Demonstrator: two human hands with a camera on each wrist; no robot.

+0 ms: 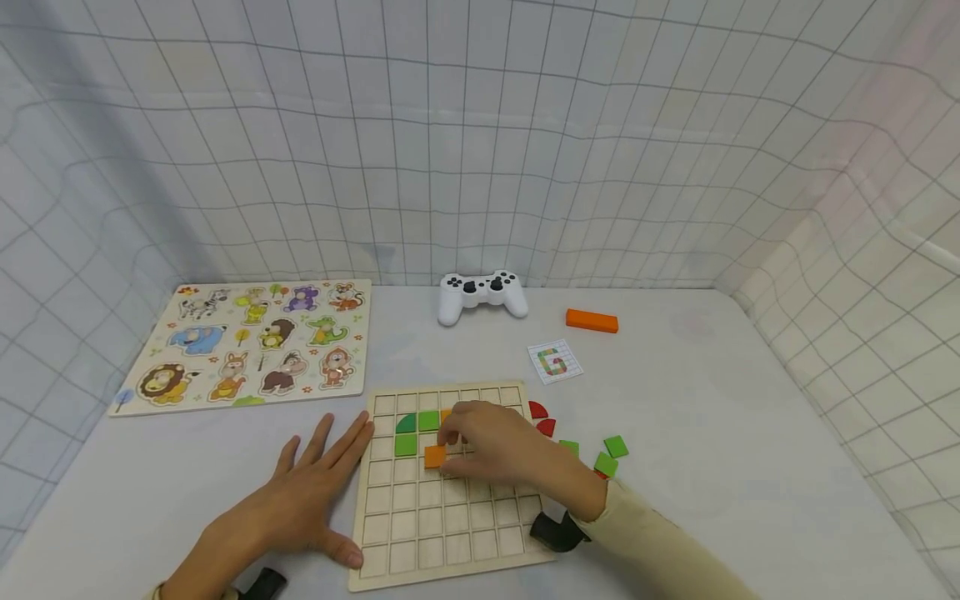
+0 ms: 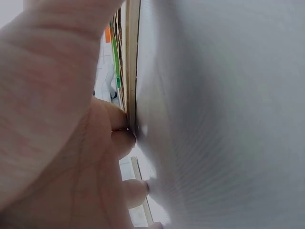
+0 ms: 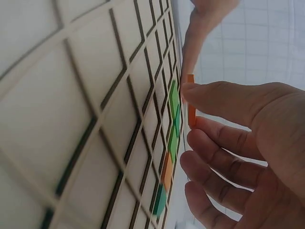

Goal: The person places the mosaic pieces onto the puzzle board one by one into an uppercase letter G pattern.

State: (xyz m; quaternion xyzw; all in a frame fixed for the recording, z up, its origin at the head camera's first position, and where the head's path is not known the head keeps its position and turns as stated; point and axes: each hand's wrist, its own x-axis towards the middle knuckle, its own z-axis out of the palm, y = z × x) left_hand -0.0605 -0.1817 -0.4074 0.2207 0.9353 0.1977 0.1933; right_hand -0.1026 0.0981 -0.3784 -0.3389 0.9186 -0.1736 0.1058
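My right hand (image 1: pixel 498 446) pinches an orange square tile (image 1: pixel 433 457) between thumb and finger. In the right wrist view, that tile is held edge-on above the wooden grid board (image 1: pixel 403 527). Set in the board's upper left part are a dark green quarter-circle tile (image 1: pixel 407 424), a light green square tile (image 1: pixel 428 421) and another below it (image 1: pixel 406 445). An orange tile (image 1: pixel 446 415) on the board is partly hidden by my right hand. With fingers spread, my left hand (image 1: pixel 307 492) rests on the table, touching the board's left edge.
Red quarter-circle tiles (image 1: pixel 537 410) and green square tiles (image 1: pixel 616 447) lie right of the board. Behind it are a small pattern card (image 1: pixel 555 362), an orange bar (image 1: pixel 592 321) and a white game controller (image 1: pixel 482 296). An animal puzzle board (image 1: pixel 247 346) lies back left.
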